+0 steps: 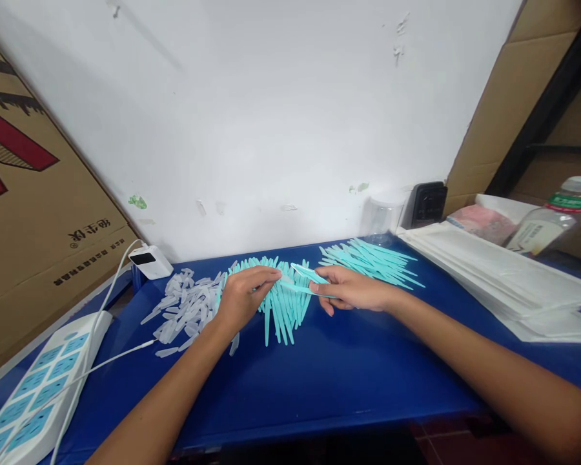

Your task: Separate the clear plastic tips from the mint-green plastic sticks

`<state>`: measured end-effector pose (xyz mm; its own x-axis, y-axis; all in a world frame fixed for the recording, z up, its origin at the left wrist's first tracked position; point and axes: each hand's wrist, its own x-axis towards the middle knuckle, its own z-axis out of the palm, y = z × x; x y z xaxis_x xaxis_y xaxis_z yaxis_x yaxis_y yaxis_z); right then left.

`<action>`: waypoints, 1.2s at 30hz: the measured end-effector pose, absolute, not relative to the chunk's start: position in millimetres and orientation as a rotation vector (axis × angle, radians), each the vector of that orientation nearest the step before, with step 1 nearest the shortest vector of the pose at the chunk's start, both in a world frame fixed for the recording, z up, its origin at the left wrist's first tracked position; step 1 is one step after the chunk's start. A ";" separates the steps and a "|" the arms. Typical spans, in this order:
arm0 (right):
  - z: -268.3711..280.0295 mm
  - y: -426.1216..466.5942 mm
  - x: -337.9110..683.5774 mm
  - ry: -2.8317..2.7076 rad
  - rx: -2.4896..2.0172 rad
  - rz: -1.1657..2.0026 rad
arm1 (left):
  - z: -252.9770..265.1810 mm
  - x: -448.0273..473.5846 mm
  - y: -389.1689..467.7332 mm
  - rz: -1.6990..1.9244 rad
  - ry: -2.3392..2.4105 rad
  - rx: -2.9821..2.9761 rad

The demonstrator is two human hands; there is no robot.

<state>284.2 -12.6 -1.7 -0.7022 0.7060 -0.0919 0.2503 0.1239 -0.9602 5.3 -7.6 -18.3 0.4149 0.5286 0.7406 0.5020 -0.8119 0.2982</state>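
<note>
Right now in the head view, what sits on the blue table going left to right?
Power strip → white charger → clear caps → left hand → right hand → stack of white bags → bottle.

We see bare blue table (329,381) open in front of us. Clear caps (184,310) and a power strip (33,394) crowd the left; stacked white sheets (503,278) block the right.

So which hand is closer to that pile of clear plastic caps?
Left. The left hand lies right beside the clear caps; the right hand is farther right, holding a teal stick.
</note>
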 end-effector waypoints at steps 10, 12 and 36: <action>3.8 -7.1 294.3 -1.981 -0.993 1.506 | -12.6 -3.1 -4.7 1.542 1.082 2.599; 3.2 -7.1 294.2 -1.991 -0.989 1.491 | -12.0 -1.9 -5.8 1.530 1.076 2.603; 7.6 -12.5 290.6 -1.999 -0.998 1.511 | -15.8 -0.9 -2.2 1.618 0.973 2.686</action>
<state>290.6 -12.5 7.6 -0.6425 0.7625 -0.0759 0.2812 0.1425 -0.9490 -0.9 -2.2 -15.8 0.3415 0.4130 0.8443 0.5521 -0.8151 0.1754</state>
